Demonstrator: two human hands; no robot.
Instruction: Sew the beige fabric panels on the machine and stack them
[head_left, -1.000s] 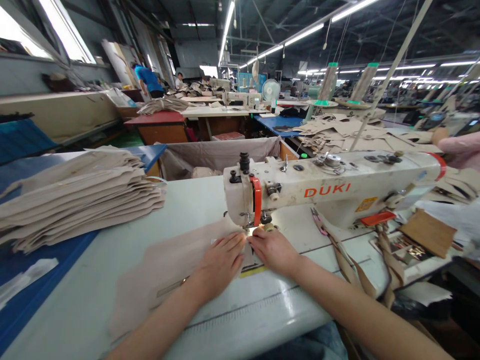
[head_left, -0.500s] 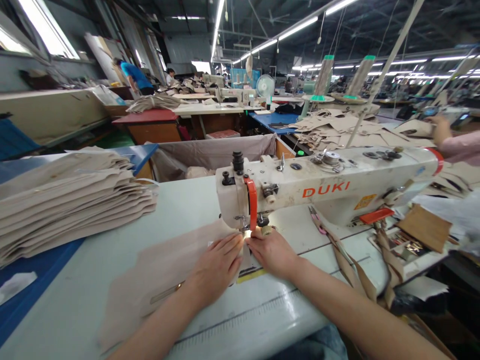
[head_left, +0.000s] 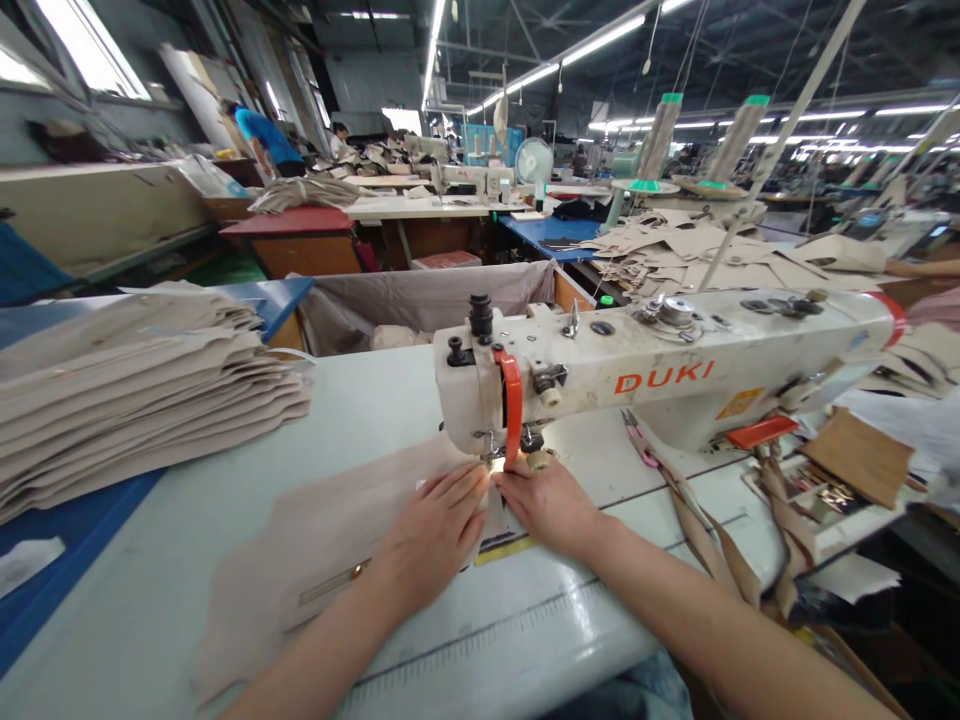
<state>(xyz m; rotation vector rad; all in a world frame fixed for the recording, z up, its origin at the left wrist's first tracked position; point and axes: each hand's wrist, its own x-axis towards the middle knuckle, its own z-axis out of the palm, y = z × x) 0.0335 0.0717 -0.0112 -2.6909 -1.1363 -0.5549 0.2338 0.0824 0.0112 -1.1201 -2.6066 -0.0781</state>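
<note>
A beige fabric piece point(head_left: 300, 530) with a zipper point(head_left: 334, 582) set in it lies flat on the sewing machine's pale table. My left hand point(head_left: 435, 525) rests on this fabric with its fingers stretched out, close to the needle. Just right of the presser foot, my right hand point(head_left: 551, 505) has its fingers drawn together at the fabric's edge; the fingertips are partly hidden. Above both hands stands the head of a white sewing machine point(head_left: 570, 365) with an orange guard point(head_left: 511, 405). A small lamp lights the needle area, and the needle itself is hard to make out.
Stacked beige fabric pieces point(head_left: 135, 400) sit at the left on a blue surface. To the right lie pink-handled scissors point(head_left: 640, 438), fabric strips point(head_left: 705, 540) and a parts tray point(head_left: 825, 495). Behind the table is a cloth-lined bin point(head_left: 427, 300). A person in blue point(head_left: 266, 138) bends farther back.
The camera view has shifted slightly. Both hands stay in nearly the same place by the needle, and the fabric shows no clear movement.
</note>
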